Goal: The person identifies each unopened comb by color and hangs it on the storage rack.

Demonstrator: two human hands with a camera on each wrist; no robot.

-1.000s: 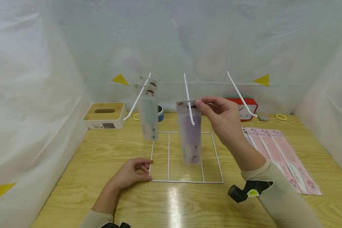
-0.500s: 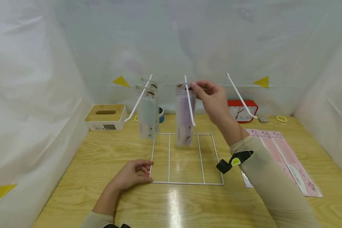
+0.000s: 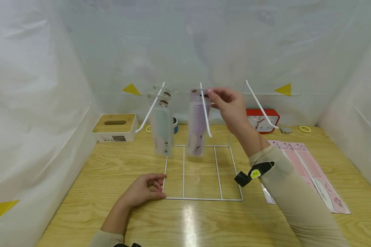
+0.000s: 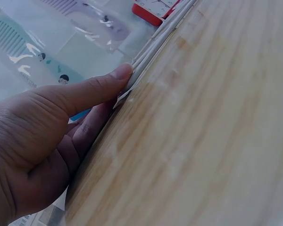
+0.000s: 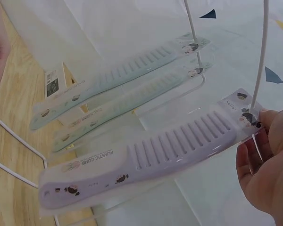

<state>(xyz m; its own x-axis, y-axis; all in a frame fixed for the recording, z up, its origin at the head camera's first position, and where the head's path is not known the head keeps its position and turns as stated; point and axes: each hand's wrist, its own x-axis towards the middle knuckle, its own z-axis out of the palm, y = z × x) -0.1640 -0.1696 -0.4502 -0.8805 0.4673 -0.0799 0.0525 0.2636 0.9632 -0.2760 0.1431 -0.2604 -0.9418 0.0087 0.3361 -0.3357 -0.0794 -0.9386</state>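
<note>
My right hand [image 3: 231, 108] pinches the upper right corner of a packaged purple comb [image 3: 196, 127]. The comb hangs on the middle white prong; in the right wrist view, the prong passes through the package's top [image 5: 243, 106]. Two packaged green combs [image 3: 161, 127] hang one behind the other on the left prong [image 3: 149, 109]. Down on the table, my left hand [image 3: 145, 187] holds the left side of the white wire rack's base [image 3: 201, 199], its thumb [image 4: 104, 87] against the wire. The right prong [image 3: 261, 104] carries no package.
Several pink and purple packaged combs [image 3: 312, 171] lie at the table's right. Along the back stand a tissue box [image 3: 114, 127], a blue tin [image 3: 175, 126] and a red clock [image 3: 262, 120]. Yellow rings [image 3: 305, 129] and a small grey object [image 3: 285, 130] lie there too.
My right hand has moved the purple comb back along the middle prong, away from its tip, then stayed nearly still. The hanging packages sway slightly. My left hand has stayed on the rack.
</note>
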